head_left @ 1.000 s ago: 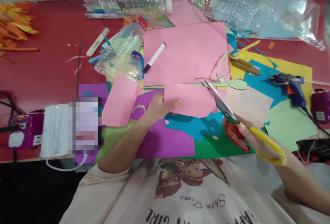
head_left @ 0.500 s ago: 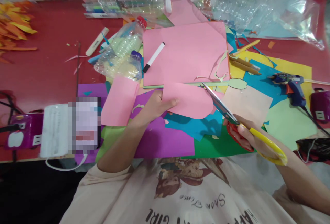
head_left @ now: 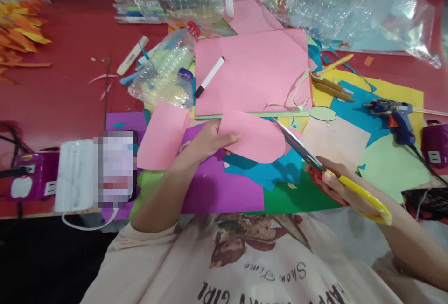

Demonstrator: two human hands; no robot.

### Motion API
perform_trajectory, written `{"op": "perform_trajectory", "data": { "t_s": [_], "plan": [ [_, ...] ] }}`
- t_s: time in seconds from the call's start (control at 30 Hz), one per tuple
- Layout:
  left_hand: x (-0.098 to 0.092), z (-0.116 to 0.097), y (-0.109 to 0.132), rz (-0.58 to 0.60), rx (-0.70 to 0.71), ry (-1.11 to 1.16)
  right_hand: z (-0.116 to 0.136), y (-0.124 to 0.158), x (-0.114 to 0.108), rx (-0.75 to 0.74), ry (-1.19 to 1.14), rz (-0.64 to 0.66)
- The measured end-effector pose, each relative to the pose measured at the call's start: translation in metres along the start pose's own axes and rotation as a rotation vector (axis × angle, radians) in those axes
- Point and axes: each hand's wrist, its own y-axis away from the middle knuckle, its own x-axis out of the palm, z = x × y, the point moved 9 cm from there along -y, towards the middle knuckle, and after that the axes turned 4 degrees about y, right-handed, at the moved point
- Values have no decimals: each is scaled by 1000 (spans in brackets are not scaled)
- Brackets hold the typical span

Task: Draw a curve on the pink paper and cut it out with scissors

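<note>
My left hand (head_left: 206,143) pinches the left edge of a small pink paper piece (head_left: 257,138) with a rounded right end, held just above the table. My right hand (head_left: 345,189) grips scissors (head_left: 315,157) with yellow and red handles. Their blades point up and left and meet the right side of the pink piece. Beneath lie overlapping sheets of purple (head_left: 224,192), teal (head_left: 269,171) and green paper (head_left: 297,196).
A big pink sheet (head_left: 252,73) carries a black-capped marker (head_left: 209,77). Plastic bottles (head_left: 164,73) lie at the back and left. A blue glue gun (head_left: 395,115) sits at the right, another pink piece (head_left: 163,138) at the left, orange paper strips (head_left: 19,38) far left.
The pink piece has turned in my left hand and its right end now looks rounder. The scissors have shifted slightly down and left along its edge.
</note>
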Motion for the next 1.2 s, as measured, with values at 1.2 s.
{"op": "perform_trajectory", "data": {
  "t_s": [1.2],
  "plan": [
    [7, 5, 7, 137, -153, 92, 1, 5, 7, 40, -18, 167]
  ]
}}
